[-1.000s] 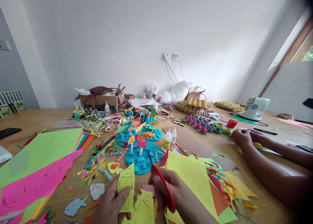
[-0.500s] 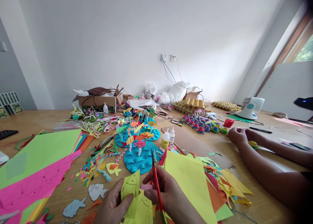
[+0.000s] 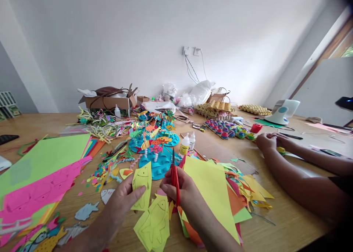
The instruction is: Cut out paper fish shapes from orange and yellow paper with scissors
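Between the thumb and fingers of my left hand (image 3: 127, 195) is a yellow paper piece (image 3: 141, 186) with a fish drawn on it. My right hand (image 3: 183, 189) is wrapped round red-handled scissors (image 3: 175, 184), whose blades point away from me. Just below, on the table, lies another yellow paper piece (image 3: 156, 222) with a drawn fish. A large yellow sheet (image 3: 208, 193) lies beside my right hand. Ahead stand blue round bases (image 3: 154, 165) carrying colourful paper fish (image 3: 157, 141). Grey fish cut-outs (image 3: 86, 211) lie left of my left hand.
Two glue bottles (image 3: 184, 144) stand behind the yellow sheet. Paper scraps (image 3: 255, 186) pile up at right. Green sheets (image 3: 52, 153) and a pink sheet (image 3: 41, 193) lie at left. Another person's forearms (image 3: 292, 182) rest on the table at right, near painted egg-carton pieces (image 3: 227, 129).
My left hand has lifted one yellow fish piece away from the other, which now lies on the table. The scissors have turned more upright in my right hand. The view has tilted down slightly.
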`<state>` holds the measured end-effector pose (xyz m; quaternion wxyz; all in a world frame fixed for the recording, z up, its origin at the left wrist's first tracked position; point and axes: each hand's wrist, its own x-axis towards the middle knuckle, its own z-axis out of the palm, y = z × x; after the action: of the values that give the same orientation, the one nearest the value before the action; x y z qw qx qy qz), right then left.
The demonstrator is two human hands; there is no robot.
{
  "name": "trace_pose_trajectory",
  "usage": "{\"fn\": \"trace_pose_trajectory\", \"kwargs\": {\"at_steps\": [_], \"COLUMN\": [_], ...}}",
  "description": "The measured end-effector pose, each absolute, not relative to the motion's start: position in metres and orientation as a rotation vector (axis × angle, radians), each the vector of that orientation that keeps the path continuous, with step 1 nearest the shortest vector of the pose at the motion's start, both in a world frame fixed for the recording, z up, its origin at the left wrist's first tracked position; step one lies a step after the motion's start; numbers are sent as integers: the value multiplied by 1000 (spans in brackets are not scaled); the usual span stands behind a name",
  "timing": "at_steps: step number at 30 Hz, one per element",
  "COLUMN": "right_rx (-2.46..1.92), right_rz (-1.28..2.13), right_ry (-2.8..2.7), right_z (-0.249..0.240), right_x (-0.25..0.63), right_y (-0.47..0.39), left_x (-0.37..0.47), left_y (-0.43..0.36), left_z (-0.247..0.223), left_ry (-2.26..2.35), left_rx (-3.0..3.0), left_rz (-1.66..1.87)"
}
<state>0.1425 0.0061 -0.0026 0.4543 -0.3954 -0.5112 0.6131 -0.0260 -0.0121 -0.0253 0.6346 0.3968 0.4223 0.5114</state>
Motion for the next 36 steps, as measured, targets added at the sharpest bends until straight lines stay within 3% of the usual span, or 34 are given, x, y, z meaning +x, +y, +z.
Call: {"fn": "trace_pose_trajectory", "kwargs": {"at_steps": [10,29,36], "right_rx": [-959,-1007,-1027], "right_rz": [1584,1476,1400], "right_ry": [-1219,-1322,-1356], "right_z": [-6,-21,-17], "right_x": [125,126,132], "right_y": [2,-6,-10], "left_x": [-11,-16,-14], "left_y": [-7,-9,-15], "left_z": [-16,-38,-21], "left_ry": [945,1113,1141], "left_rx": [1024,1216,1145], "left_rz": [1279,1112,1153]}}
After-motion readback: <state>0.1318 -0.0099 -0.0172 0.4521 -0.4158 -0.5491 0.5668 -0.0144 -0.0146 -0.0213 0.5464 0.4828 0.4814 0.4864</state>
